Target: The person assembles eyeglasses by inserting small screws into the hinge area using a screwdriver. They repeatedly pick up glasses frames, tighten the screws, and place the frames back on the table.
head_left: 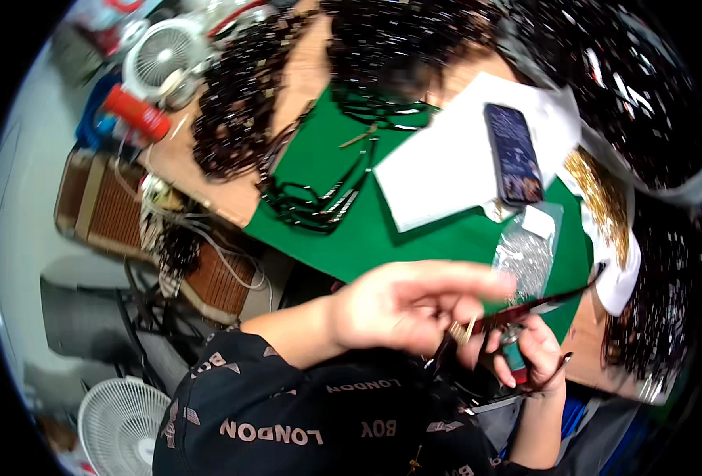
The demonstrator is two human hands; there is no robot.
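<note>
The worktop [303, 71] runs slantwise across the view, its near edge dropping off above a brown ribbed box [101, 202] and a tangle of cables. Most of its surface is taken: a green mat [382, 234] covers the middle, and dark heaps of eyeglass frames [232, 103] crowd the far and right sides, too many to count. The only open room is the green strip between the white paper [446, 170] and the near edge of the mat. One phone [513, 155] lies on that paper. Two fans are in sight, one small white fan [163, 55] on the far left of the worktop and one floor fan [121, 424] down by the lower left. One clear plastic bag [525, 254] lies on the mat just beyond the hands.

The left hand [406, 305] reaches across in front of the body, its fingers pinched together at the hinge of a pair of dark red glasses [525, 313]. The right hand [537, 353] is curled shut around the lower part of the same glasses, which are held in the air over the near right corner of the mat, one arm sticking out to the right.
</note>
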